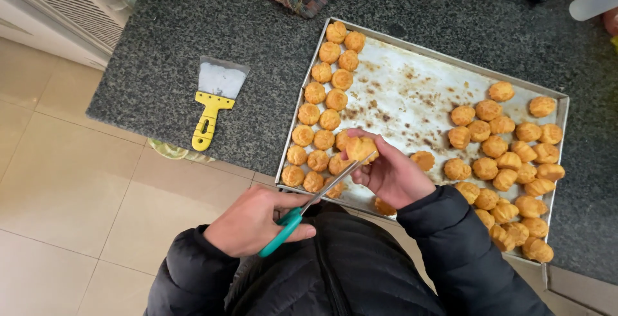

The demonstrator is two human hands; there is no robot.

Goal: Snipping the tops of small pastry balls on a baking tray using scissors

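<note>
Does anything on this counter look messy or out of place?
Nothing is spilled or broken. The baking tray hangs slightly over the counter edge, and its paper lining is marked with brown baked-on spots. A yellow-handled scraper lies apart from the tray, its handle pointing at the edge.

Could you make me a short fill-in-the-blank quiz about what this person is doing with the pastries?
1. The left hand holds scissors with ____ handles.
2. The right hand holds one small round ____ against the blades.
3. The puffs sit in two groups on a metal ____ lined with stained paper.
4. On the counter lies a scraper with a ____ handle.

Missing words: teal; puff; tray; yellow
</note>
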